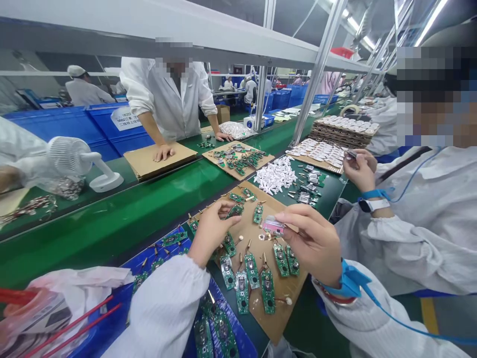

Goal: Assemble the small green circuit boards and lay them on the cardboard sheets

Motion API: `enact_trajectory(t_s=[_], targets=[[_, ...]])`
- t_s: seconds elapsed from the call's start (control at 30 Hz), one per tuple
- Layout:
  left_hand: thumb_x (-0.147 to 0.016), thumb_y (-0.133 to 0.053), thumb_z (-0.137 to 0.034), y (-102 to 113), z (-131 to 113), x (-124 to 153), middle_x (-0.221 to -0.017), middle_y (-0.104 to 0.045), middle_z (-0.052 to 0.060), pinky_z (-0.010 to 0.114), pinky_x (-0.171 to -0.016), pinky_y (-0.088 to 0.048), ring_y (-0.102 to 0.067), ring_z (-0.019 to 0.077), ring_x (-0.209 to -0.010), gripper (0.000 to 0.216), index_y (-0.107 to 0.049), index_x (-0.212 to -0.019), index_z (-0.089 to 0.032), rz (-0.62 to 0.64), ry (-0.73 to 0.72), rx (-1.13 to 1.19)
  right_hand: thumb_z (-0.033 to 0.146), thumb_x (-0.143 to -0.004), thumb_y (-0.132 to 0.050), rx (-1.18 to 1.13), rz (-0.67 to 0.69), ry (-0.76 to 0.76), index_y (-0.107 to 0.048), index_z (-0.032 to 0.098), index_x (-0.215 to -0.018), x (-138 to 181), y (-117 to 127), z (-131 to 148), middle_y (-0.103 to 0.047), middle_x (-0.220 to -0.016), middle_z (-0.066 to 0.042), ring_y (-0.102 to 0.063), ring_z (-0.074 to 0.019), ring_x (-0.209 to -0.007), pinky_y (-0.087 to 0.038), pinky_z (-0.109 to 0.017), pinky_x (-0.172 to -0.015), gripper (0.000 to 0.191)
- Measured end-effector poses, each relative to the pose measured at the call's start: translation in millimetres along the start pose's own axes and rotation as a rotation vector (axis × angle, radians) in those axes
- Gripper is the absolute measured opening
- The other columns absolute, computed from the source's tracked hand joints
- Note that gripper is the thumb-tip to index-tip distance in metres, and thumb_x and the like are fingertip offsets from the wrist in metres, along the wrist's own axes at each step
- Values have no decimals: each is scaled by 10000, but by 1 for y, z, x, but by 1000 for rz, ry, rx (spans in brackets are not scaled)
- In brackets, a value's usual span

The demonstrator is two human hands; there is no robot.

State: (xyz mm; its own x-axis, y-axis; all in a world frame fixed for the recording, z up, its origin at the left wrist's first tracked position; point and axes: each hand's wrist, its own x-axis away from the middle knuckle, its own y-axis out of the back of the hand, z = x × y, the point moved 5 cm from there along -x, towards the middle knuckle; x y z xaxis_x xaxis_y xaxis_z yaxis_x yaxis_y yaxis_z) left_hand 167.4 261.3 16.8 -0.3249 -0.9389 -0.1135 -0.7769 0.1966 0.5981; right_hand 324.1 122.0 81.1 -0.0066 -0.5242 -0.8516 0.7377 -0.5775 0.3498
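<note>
Brown cardboard [248, 219] strewn with green circuit boards [268, 293] lies before us. Over its left side, our left hand [211, 227] grips one board [234, 211]; over its right, our right hand [316, 241] pinches a pink piece [273, 226].

the scene is bright and evenly lit, with cool white light from ceiling tubes [431, 22] at upper right. the underside of the overhead shelf [149, 25] falls into grey shade, and pale glare streaks the green belt [112, 219]. the circuit boards [251, 271] look fairly crisp; the far background is soft. wide-angle distortion stretches the edges, and coarse pixel blocks [434, 94] hide two patches.
</note>
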Motion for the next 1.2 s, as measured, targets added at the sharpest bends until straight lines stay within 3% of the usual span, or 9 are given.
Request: enact_trajectory(t_s=[0.1, 0.27, 0.53, 0.77, 1.03, 1.2], targets=[[-739, -701, -274, 13, -12, 24, -1028, -683, 31, 283, -807, -493, -626, 189, -947, 282, -618, -1003, -219, -69, -14, 158, 104, -845, -585, -6, -20, 12, -646, 252, -1017, 1, 4, 4, -632, -882, -33, -624, -137, -786, -540, -255, -629, 235], [-666, -754, -211, 21, -29, 55, -869, -702, -5, 256, -728, -512, -645, 172, -836, 196, -665, -840, -234, -154, -52, 551, 64, -829, -593, -39, -27, 52, -643, 252, -1047, 3, 7, 9, -625, -894, -37, -612, -144, -802, -543, -277, -662, 292], [-735, -691, -152, 27, -54, 77, -875, -689, -46, 243, -780, -491, -618, 142, -852, 171, -699, -819, -300, -226, -216, 501, 24, -803, -590, -48, -40, 86, -640, 252, -1101, 7, 15, 9, -615, -918, -37, -604, -156, -833, -530, -299, -716, 378], [-731, -669, -92, 27, -57, 80, -871, -689, -59, 235, -794, -494, -621, 132, -874, 241, -697, -813, -316, -266, -257, 518, 5, -773, -599, -52, -49, 123, -636, 267, -1137, 12, 18, 5, -618, -922, -43, -618, -182, -851, -549, -354, -762, 450], [-700, -711, -117, 24, -55, 79, -836, -673, -28, 241, -713, -539, -626, 147, -789, 200, -699, -815, -280, -226, -161, 560, 7, -770, -601, -22, -36, 54, -645, 282, -1112, 15, 18, 1, -629, -924, -31, -623, -167, -825, -539, -307, -701, 441], [-657, -762, -159, 26, -54, 78, -804, -670, -23, 242, -664, -553, -635, 162, -773, 183, -688, -794, -253, -215, -108, 602, 59, -793, -619, -95, 18, -56, -641, 289, -1092, 15, 14, -11, -652, -980, -37, -635, -198, -904, -533, -356, -763, 378]])
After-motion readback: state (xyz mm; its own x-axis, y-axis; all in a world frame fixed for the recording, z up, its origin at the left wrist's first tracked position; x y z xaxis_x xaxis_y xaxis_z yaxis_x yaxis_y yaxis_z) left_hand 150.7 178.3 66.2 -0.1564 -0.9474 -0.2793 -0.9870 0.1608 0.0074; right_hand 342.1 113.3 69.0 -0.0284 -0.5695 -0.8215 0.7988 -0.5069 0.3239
